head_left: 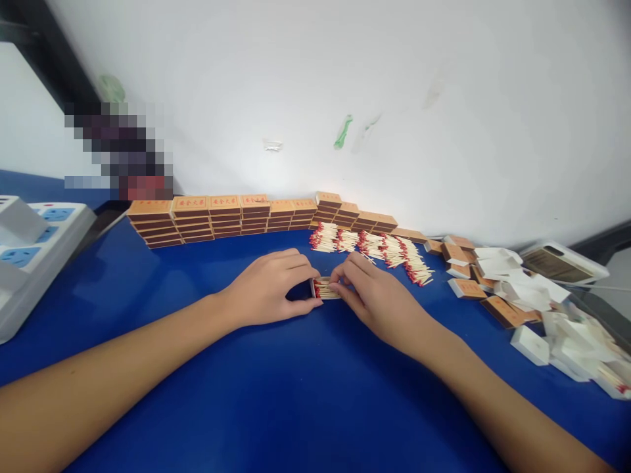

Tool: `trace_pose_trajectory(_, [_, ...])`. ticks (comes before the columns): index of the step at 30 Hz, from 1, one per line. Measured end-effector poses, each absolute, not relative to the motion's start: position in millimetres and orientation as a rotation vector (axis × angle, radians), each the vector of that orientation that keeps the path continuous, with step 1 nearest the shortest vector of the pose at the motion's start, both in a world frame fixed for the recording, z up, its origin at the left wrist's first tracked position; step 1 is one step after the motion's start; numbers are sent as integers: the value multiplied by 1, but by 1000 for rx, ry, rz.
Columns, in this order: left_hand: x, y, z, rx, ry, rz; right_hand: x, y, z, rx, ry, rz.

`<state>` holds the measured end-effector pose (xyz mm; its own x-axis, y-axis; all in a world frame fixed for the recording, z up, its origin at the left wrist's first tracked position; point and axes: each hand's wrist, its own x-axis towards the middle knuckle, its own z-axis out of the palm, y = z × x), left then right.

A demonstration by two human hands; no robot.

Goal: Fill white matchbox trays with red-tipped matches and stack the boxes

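A small white matchbox tray (312,286) filled with red-tipped matches (325,289) lies on the blue table between my hands. My left hand (270,286) grips the tray's left end between thumb and fingers. Over its right part, the bent fingers and thumb of my right hand (371,294) pinch at the matches; the fingertips partly cover them and the tray's right end. Just behind my right hand, loose matches (389,248) lie in several small heaps.
Stacked orange-topped matchboxes (192,220) line the wall (305,79). At right are loose matchbox sleeves (503,310), a pile of white trays (530,286) and a phone-like device (564,259). A white power strip (73,226) stands on the left; behind it is a pixelated patch.
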<state>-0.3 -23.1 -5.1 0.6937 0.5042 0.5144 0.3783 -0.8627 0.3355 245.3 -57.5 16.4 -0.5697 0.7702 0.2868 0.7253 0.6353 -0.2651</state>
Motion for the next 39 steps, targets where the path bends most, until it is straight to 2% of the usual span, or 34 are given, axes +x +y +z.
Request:
trace_pose_trajectory(5, [0, -23, -5, 2704, 709, 908, 252, -52, 17, -1132, -2448, 199])
trace_pose_trajectory(11, [0, -23, -7, 2726, 707, 919, 300, -27, 29, -1326, -2401, 43])
trace_pose_trajectory(16, [-1, -22, -7, 2730, 706, 914, 323, -12, 23, -1436, -2475, 295])
trace_pose_trajectory(25, [0, -23, -6, 2728, 703, 913, 282, -37, 24, -1307, -2439, 347])
trace_pose_trajectory(31, [-1, -23, -6, 2727, 706, 910, 258, -53, 19, -1165, -2509, 195])
trace_pose_trajectory(39, [0, -23, -6, 2723, 703, 929, 263, -49, 15, -1170, -2451, 336])
